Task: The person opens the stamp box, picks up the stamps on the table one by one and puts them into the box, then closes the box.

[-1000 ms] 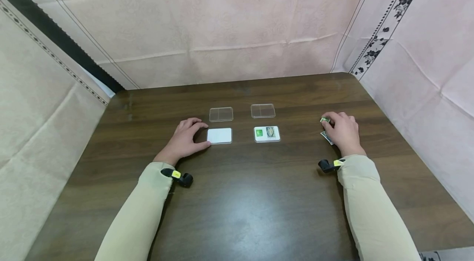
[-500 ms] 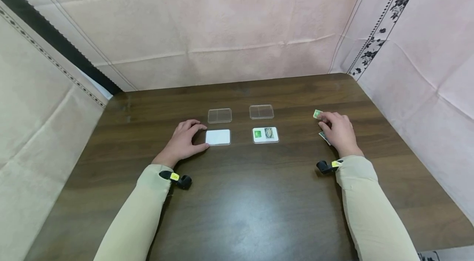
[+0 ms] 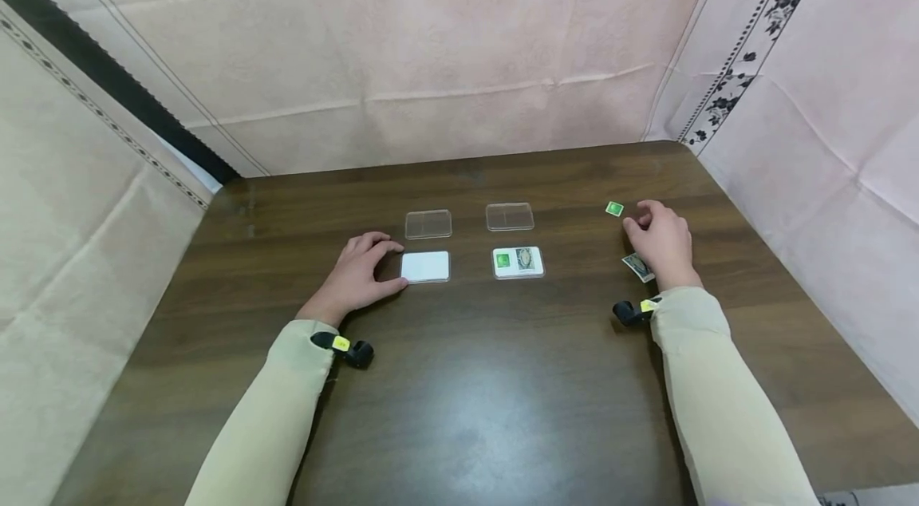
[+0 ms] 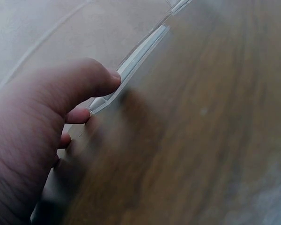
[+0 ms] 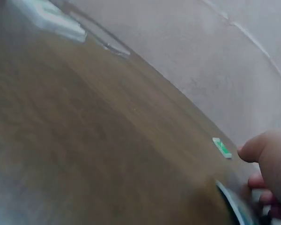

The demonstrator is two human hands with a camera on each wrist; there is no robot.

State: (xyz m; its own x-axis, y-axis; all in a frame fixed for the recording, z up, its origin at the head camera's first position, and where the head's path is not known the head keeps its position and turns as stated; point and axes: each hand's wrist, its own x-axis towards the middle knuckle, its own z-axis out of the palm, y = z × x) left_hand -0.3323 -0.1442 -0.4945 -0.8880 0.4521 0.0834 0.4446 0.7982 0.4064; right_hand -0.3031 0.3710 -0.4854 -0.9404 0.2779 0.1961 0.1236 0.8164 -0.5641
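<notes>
A flat white-filled clear case lies at the middle of the table. My left hand grips its left end, thumb along the near edge and fingers at the far corner. To its right is a second case, with a green square and a dark oval-patterned picture on white. Over on the right, my right hand hovers with bent, parted fingers and nothing visible between them. A small green stamp-like piece lies just beyond its thumb. Partly beneath the hand is a dark patterned stamp-like piece.
Two clear lids, a left one and a right one, lie behind the cases. The brown wooden table ends at pale cloth hangings behind and at both sides.
My right hand has let go of the green piece, which now lies flat on the table, and has drawn slightly away to the right. The left hand stays at the white-filled case.
</notes>
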